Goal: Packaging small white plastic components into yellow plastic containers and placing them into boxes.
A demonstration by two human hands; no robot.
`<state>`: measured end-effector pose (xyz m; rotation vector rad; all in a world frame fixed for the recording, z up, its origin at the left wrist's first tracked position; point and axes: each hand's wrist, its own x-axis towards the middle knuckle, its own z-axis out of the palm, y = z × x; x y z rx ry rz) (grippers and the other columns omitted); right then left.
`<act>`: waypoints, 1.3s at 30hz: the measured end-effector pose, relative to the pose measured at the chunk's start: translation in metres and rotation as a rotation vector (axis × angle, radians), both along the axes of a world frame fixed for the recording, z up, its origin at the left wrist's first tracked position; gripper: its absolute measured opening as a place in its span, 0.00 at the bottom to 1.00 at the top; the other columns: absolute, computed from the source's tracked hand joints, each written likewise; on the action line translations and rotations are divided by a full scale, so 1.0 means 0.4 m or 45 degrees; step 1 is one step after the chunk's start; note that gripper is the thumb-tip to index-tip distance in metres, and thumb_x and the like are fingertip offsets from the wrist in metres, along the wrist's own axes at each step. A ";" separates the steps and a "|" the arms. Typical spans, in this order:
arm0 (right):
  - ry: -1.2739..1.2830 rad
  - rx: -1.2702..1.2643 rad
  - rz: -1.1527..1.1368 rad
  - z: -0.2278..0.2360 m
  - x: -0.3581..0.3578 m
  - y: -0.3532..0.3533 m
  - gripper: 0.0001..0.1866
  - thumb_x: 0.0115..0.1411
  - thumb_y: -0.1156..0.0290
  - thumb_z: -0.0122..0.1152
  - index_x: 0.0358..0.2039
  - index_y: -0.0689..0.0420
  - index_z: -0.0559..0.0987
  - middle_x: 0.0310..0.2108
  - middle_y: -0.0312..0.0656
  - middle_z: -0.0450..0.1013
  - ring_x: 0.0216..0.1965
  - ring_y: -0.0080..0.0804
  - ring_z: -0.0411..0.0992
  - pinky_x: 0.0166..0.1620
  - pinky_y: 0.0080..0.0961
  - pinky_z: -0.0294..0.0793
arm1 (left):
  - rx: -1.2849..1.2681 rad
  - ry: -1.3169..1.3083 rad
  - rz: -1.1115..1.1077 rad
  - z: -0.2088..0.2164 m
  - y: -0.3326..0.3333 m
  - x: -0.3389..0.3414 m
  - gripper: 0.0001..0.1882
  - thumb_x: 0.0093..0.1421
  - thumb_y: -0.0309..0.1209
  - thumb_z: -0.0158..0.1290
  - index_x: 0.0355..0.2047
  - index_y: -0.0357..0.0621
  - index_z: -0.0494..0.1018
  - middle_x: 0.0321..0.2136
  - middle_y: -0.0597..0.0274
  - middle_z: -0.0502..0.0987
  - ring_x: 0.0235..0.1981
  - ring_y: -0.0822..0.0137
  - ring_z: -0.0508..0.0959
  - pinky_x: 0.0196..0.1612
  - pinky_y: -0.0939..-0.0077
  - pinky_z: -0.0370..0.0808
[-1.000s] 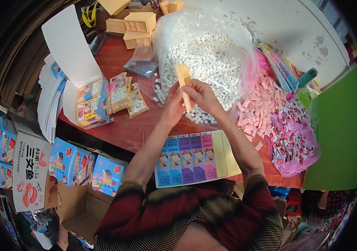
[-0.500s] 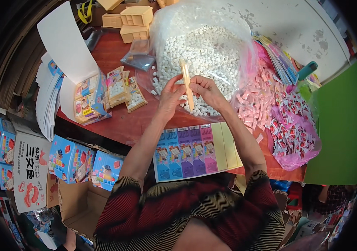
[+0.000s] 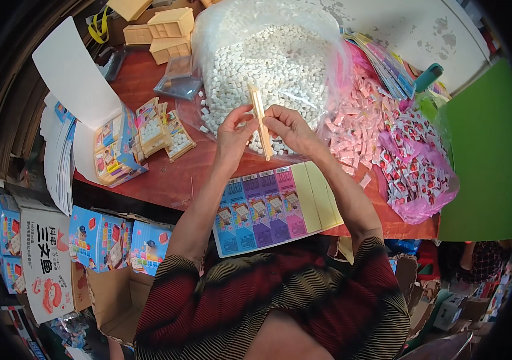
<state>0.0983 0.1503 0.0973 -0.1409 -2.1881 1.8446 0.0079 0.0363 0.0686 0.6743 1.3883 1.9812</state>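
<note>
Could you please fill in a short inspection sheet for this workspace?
Surface: red-brown table, heavily loaded.
Job's things: thin tan piece, upright between the hands; white pieces in a clear bag beyond it.
Clutter: pink packets and red-and-white packets at right; printed sheet nearest the person; open display box at left; tan furniture-shaped pieces at the back.
Hands: right hand pinches the tan piece; left hand is at its left side, grip unclear.
Cables: nothing seen.
Surroundings: blue boxes and white carton at lower left; green panel at right.
</note>
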 end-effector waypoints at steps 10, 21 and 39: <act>0.309 0.826 -0.421 -0.026 0.010 -0.068 0.07 0.46 0.69 0.50 0.18 0.60 0.67 0.15 0.49 0.64 0.19 0.48 0.65 0.21 0.35 0.63 | -0.362 0.793 0.253 0.036 -0.049 0.015 0.03 0.46 0.23 0.48 0.20 0.36 0.67 0.12 0.67 0.68 0.15 0.80 0.65 0.19 0.84 0.64; 0.176 1.011 -0.671 0.014 0.034 -0.019 0.06 0.46 0.72 0.47 0.19 0.61 0.66 0.16 0.49 0.65 0.19 0.45 0.65 0.21 0.32 0.63 | -0.413 0.578 0.288 0.058 -0.008 -0.060 0.07 0.49 0.27 0.45 0.19 0.36 0.66 0.13 0.63 0.68 0.13 0.77 0.67 0.15 0.83 0.64; 0.288 0.567 -0.458 -0.103 -0.051 -0.026 0.04 0.47 0.75 0.51 0.23 0.62 0.71 0.21 0.45 0.68 0.23 0.37 0.68 0.26 0.26 0.67 | 0.123 -0.693 -0.033 -0.050 -0.004 -0.010 0.15 0.56 0.35 0.40 0.42 0.41 0.60 0.38 0.56 0.68 0.38 0.62 0.71 0.39 0.65 0.71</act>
